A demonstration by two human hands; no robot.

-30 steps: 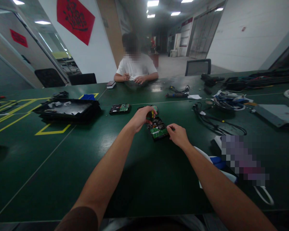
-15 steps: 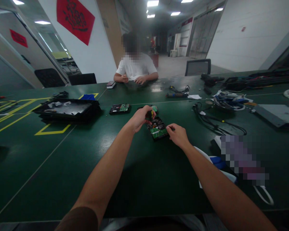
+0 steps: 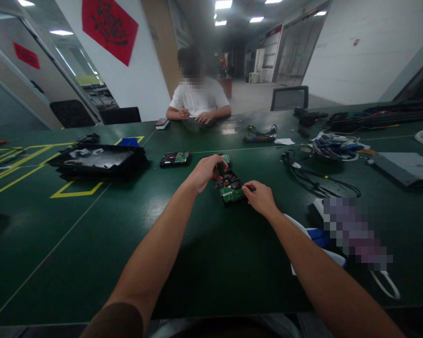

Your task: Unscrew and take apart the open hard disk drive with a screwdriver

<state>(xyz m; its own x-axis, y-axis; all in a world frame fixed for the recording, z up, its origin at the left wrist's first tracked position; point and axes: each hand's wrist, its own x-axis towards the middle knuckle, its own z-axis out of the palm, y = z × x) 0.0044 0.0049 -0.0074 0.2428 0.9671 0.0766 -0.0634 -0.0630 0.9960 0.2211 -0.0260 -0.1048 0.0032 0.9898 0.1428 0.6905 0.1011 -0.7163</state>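
Observation:
A hard drive (image 3: 230,187) lies on the green table (image 3: 91,244), its green circuit board facing up. My left hand (image 3: 206,171) is closed around a small screwdriver with a dark and yellow handle, held upright over the drive's far end. My right hand (image 3: 259,198) is closed on the drive's near right corner, fingers pinched at its edge. A second hard drive (image 3: 175,158) lies a little to the left, and part of a third shows just behind my left hand.
A black tray (image 3: 98,161) stands at the left inside yellow floor-tape marks. Cables (image 3: 317,176) and a cable bundle (image 3: 334,146) lie at the right. A white and blue item (image 3: 320,239) sits near my right forearm. A person in a white shirt (image 3: 197,101) sits across the table.
My left hand has turned slightly on the screwdriver, whose yellow part is now hidden. The right hand and the drive have stayed in place.

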